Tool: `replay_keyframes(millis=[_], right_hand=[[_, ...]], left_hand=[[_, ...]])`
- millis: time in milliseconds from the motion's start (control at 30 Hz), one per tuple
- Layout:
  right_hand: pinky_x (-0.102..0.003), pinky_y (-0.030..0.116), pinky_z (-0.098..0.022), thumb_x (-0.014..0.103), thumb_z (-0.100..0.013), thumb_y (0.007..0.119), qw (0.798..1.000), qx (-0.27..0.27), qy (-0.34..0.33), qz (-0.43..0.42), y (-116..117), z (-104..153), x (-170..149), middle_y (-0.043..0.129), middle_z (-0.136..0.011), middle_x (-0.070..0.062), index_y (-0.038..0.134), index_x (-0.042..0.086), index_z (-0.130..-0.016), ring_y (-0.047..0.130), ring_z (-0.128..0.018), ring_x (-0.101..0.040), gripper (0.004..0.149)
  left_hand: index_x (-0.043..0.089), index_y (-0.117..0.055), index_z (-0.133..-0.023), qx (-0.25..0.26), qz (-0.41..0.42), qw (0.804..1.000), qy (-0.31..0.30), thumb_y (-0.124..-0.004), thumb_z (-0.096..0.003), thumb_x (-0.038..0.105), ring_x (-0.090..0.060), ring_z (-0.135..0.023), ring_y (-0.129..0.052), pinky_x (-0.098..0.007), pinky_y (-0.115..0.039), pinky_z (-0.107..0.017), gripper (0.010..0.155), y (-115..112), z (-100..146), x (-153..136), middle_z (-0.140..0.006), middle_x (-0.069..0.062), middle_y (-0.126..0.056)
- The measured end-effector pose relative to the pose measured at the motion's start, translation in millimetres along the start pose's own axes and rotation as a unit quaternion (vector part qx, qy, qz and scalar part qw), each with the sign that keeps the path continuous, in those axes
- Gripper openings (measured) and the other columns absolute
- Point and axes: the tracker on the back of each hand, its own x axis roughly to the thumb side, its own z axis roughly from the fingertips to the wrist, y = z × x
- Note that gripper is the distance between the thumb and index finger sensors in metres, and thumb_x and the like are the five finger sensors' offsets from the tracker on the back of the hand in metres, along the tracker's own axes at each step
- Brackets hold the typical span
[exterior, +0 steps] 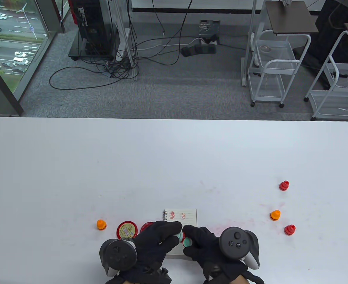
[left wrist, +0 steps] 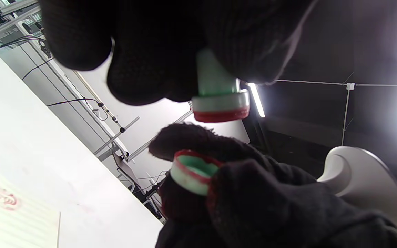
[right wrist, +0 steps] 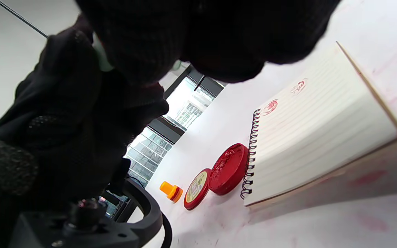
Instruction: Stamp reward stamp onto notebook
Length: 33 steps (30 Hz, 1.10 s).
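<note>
The spiral notebook (exterior: 188, 217) lies open near the table's front edge, with two red prints along its top line; it also shows in the right wrist view (right wrist: 322, 131) and the left wrist view (left wrist: 12, 213). My left hand (exterior: 171, 233) pinches a green stamp (exterior: 179, 236) by its handle; its red-inked face (left wrist: 221, 115) is bare. My right hand (exterior: 191, 239) holds the stamp's green cap (exterior: 187, 243), open side showing (left wrist: 195, 170), a short gap from the stamp. Both hands hover over the notebook's lower half and hide it.
An open red ink pad (exterior: 146, 227) and its lid (exterior: 127, 230) lie just left of the notebook, with an orange stamp (exterior: 101, 224) further left. At the right stand a red stamp (exterior: 284, 185), an orange stamp (exterior: 275, 215) and another red stamp (exterior: 289, 229).
</note>
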Motion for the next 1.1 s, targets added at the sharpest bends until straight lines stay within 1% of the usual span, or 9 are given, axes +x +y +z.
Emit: replay_keyframes(millis=[100, 200, 300, 533, 700, 1100], right_hand=[[-0.032, 0.087, -0.032, 0.027, -0.038, 0.086, 1.000, 0.002, -0.004, -0.022, 0.6, -0.1, -0.9, 0.083, -0.073, -0.014, 0.066, 0.004, -0.094, 0.094, -0.051, -0.022, 0.063], [-0.032, 0.089, -0.029, 0.027, -0.039, 0.084, 0.999, -0.003, 0.000, -0.051, 1.6, -0.2, -5.6, 0.085, -0.081, -0.020, 0.067, 0.002, -0.094, 0.098, -0.048, -0.024, 0.062], [-0.034, 0.092, -0.031, 0.027, -0.039, 0.084, 0.997, -0.014, -0.002, -0.079, 1.0, 0.2, -8.7, 0.083, -0.086, -0.024, 0.066, 0.001, -0.093, 0.103, -0.049, -0.027, 0.062], [-0.034, 0.091, -0.033, 0.026, -0.040, 0.084, 0.992, -0.033, -0.009, -0.123, 1.4, 1.7, -9.6, 0.083, -0.086, -0.021, 0.065, 0.003, -0.094, 0.101, -0.051, -0.026, 0.062], [-0.034, 0.090, -0.033, 0.028, -0.039, 0.084, 0.992, -0.033, -0.005, -0.124, 3.7, 2.1, -11.6, 0.084, -0.085, -0.020, 0.065, 0.003, -0.095, 0.100, -0.051, -0.025, 0.063], [-0.035, 0.090, -0.033, 0.030, -0.040, 0.084, 0.992, -0.031, -0.007, -0.118, 4.3, 3.1, -11.9, 0.085, -0.083, -0.020, 0.062, 0.002, -0.097, 0.100, -0.051, -0.025, 0.066]], left_hand=[[0.020, -0.091, -0.087, -0.003, -0.002, 1.000, 0.002, -0.086, -0.0412, 0.037, -0.020, -0.057, -0.101, -0.046, -0.086, -0.053, 0.050, -1.8, -0.2, -0.7, -0.080, -0.010, -0.098], [0.020, -0.091, -0.087, -0.009, -0.007, 1.000, 0.003, -0.086, -0.0411, 0.037, -0.020, -0.057, -0.101, -0.046, -0.086, -0.053, 0.050, -3.4, -0.7, -1.6, -0.080, -0.010, -0.098], [0.020, -0.092, -0.087, -0.013, -0.017, 1.000, 0.007, -0.086, -0.0411, 0.037, -0.020, -0.057, -0.101, -0.046, -0.086, -0.053, 0.049, -3.8, -0.7, -2.5, -0.080, -0.010, -0.098], [0.020, -0.091, -0.087, -0.014, -0.017, 1.000, 0.005, -0.085, -0.0411, 0.038, -0.020, -0.057, -0.101, -0.045, -0.087, -0.053, 0.050, -5.3, -0.2, -2.4, -0.080, -0.009, -0.098], [0.020, -0.091, -0.087, -0.014, -0.006, 1.000, 0.009, -0.085, -0.0410, 0.038, -0.020, -0.057, -0.101, -0.045, -0.087, -0.053, 0.050, -6.5, -0.2, -2.2, -0.079, -0.009, -0.098], [0.020, -0.092, -0.086, -0.036, -0.005, 0.999, 0.016, -0.085, -0.0414, 0.037, -0.020, -0.057, -0.102, -0.046, -0.087, -0.053, 0.049, -9.0, -1.6, -3.2, -0.079, -0.010, -0.099]])
